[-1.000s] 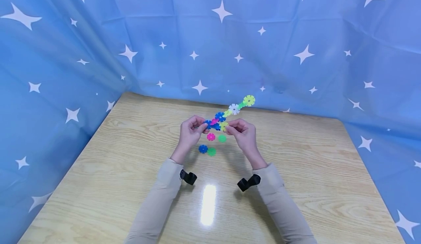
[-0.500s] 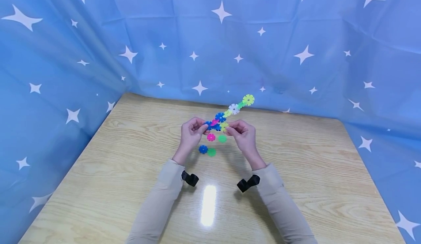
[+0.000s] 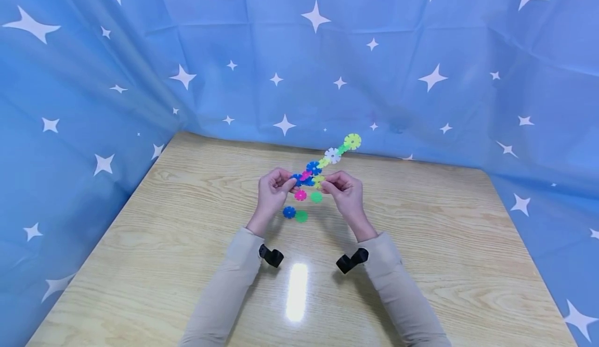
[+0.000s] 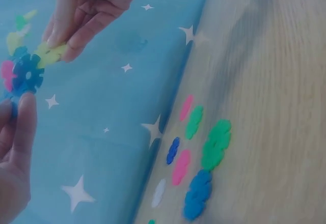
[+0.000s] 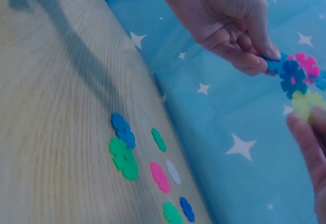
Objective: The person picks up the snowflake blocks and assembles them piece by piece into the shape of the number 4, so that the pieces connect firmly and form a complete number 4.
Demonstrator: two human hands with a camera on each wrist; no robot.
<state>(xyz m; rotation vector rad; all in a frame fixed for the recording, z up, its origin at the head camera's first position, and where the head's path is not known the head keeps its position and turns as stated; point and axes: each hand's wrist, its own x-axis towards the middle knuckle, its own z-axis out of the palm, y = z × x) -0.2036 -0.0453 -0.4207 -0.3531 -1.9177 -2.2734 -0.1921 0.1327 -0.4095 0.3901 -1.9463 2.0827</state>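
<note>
A chain of slotted plastic snowflake discs is held up above the table between both hands. My left hand (image 3: 271, 193) pinches a blue disc (image 3: 297, 180) at the chain's near end. On the other side, my right hand (image 3: 347, 193) pinches a yellow disc (image 3: 318, 181) between thumb and fingers. That yellow disc meets another blue disc (image 5: 294, 79), beside a pink one (image 5: 307, 65). From there the chain slants up and away to the right, through a white disc (image 3: 333, 155) to a large yellow disc (image 3: 352, 141) at the far end.
Loose discs lie flat on the wooden table (image 3: 444, 232) below the hands: pink (image 3: 300, 195), green (image 3: 316, 197), blue (image 3: 289, 211) and a second green disc (image 3: 301, 216). The left wrist view adds a white disc (image 4: 159, 193). A starry blue curtain (image 3: 398, 76) hangs behind.
The chain's far end has shifted slightly to the left. Both hands have sunk a very little and keep pinching the same discs; the loose discs stay put.
</note>
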